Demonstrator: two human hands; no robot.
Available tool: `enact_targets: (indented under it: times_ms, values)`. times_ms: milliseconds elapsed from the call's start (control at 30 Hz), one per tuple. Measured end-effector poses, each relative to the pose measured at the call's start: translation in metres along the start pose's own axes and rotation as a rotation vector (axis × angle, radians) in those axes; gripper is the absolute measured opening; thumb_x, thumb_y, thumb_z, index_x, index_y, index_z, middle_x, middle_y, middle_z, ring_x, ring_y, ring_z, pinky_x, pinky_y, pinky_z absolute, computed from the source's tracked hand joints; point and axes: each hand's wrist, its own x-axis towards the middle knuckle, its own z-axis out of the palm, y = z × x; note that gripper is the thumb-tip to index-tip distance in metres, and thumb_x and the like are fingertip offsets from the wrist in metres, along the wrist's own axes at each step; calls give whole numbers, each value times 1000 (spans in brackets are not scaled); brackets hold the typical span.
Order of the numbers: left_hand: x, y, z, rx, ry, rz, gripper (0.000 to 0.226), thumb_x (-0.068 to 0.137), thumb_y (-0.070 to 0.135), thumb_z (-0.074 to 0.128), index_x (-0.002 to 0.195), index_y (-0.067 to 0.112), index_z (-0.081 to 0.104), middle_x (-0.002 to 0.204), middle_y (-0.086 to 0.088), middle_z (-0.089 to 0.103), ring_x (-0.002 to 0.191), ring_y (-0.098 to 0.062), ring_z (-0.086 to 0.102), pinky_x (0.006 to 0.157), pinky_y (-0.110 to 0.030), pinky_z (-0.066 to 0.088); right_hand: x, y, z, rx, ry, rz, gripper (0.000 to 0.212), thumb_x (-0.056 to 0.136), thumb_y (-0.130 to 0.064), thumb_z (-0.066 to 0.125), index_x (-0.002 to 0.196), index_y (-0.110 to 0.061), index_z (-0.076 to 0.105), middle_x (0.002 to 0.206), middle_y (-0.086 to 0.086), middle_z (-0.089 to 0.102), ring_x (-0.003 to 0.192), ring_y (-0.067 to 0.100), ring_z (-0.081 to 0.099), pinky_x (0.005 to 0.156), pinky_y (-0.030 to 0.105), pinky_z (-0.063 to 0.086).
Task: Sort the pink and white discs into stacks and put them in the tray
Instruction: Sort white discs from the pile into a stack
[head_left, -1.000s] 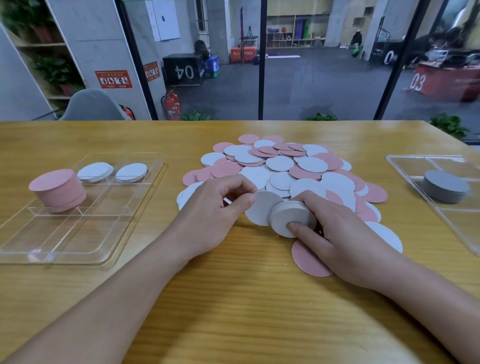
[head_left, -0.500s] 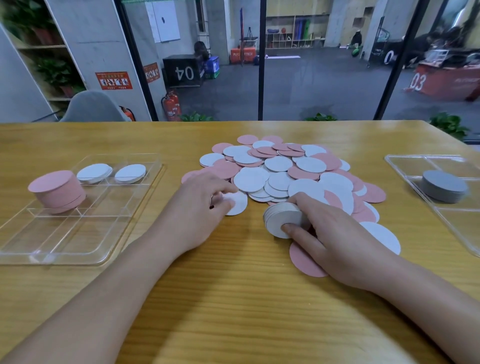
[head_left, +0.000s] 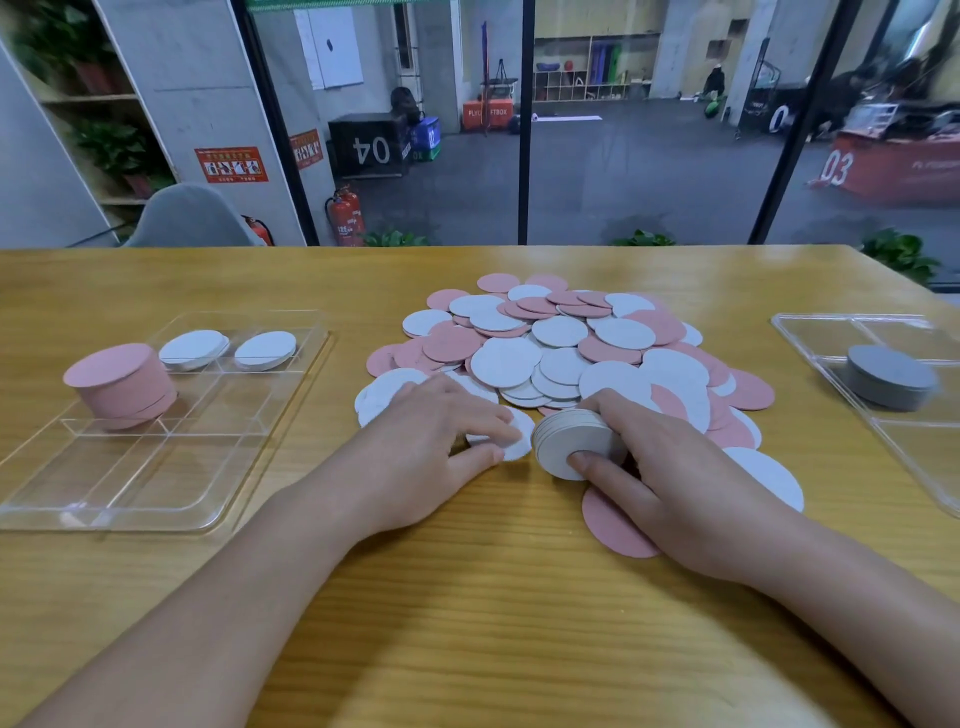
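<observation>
A gym or fitness studio, seen from a wooden table (head_left: 467, 623) set against a wall of tall glass panes with black frames (head_left: 528, 119). Beyond the glass lies a dark rubber-like floor (head_left: 623, 171) with large jump boxes on it, a black one (head_left: 366, 145) marked 04 and a red one (head_left: 893, 166) marked 03, and open shelves (head_left: 582, 62) with rolled mats and gear along the far wall. A red fire extinguisher (head_left: 345, 215) and a safety notice (head_left: 231, 164) stand by a concrete pillar, beside a grey chair (head_left: 192, 218) and potted plants (head_left: 119, 150).

Both forearms are bare, with no sleeves, down to the left hand (head_left: 431, 447) and right hand (head_left: 670, 483).
</observation>
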Motion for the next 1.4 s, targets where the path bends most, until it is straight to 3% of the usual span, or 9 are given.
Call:
enact_targets:
  times_ms: [133, 300, 433, 633, 733, 867, 1067, 1300, 1400]
  values:
    - [1, 2, 2, -89, 94, 4, 29, 101, 39, 79, 129, 45, 75, 130, 33, 65, 132, 3, 47, 111, -28, 44, 0, 0, 0, 5, 2, -1, 18, 106, -49, 55, 111, -33, 51, 89, -16, 62, 86, 10, 58, 70, 31, 48]
    - [2, 3, 2, 55, 13, -126, 54, 101, 64, 67, 151, 47, 55, 139, 29, 40, 136, 1, 28, 108, -27, 33, 0, 2, 0, 8, 6, -8, 17, 106, -50, 55, 112, -34, 50, 91, -16, 62, 86, 10, 59, 70, 33, 50]
    - [2, 5, 2, 22, 26, -111, 49, 99, 58, 73, 142, 47, 54, 138, 29, 42, 135, 0, 32, 108, -29, 38, 0, 1, 1, 19, 10, -10, 15, 106, -49, 56, 111, -35, 50, 91, -15, 63, 86, 10, 59, 70, 33, 49]
    - [3, 7, -1, -410, 147, -23, 25, 97, 18, 81, 112, 33, 66, 97, 11, 72, 83, -12, 62, 78, -31, 52, 0, 1, 1, 15, 20, 8, 14, 106, -47, 56, 109, -36, 49, 89, -18, 60, 88, 9, 58, 67, 27, 44]
    - [3, 11, 1, -441, 120, 46, 19, 103, 11, 72, 103, 29, 75, 99, 14, 75, 92, -9, 66, 82, -35, 56, 0, 0, 2, 28, 35, 25, 16, 107, -47, 57, 116, -41, 46, 95, -22, 59, 93, 4, 57, 70, 24, 44]
    - [0, 25, 10, -504, -5, 113, 40, 102, -2, 59, 119, 31, 75, 111, 12, 76, 103, -14, 69, 85, -36, 59, 1, -5, 3, -26, 3, 19, 22, 108, -47, 52, 128, -39, 44, 103, -20, 60, 94, 5, 57, 78, 30, 51]
    - [2, 25, 22, -426, 86, 109, 14, 97, 30, 81, 106, 33, 70, 105, 7, 69, 84, -23, 67, 78, -46, 59, 4, -11, 1, -73, -25, 0, 15, 109, -47, 49, 113, -34, 43, 94, -17, 57, 86, 9, 56, 76, 38, 50]
    - [6, 16, 19, -466, 128, 52, 7, 99, 25, 81, 102, 24, 75, 91, 1, 72, 80, -30, 65, 77, -46, 55, 3, -10, -3, 7, 111, -43, 23, 109, -47, 52, 131, -41, 52, 115, -27, 57, 100, 3, 57, 80, 19, 44]
    - [3, 13, 9, -550, 61, 47, 6, 101, 21, 81, 107, 19, 79, 93, -2, 76, 82, -29, 68, 76, -42, 56, 5, -19, -4, 133, 215, -24, 13, 105, -34, 67, 118, -37, 64, 108, -22, 66, 91, 13, 61, 76, 20, 46]
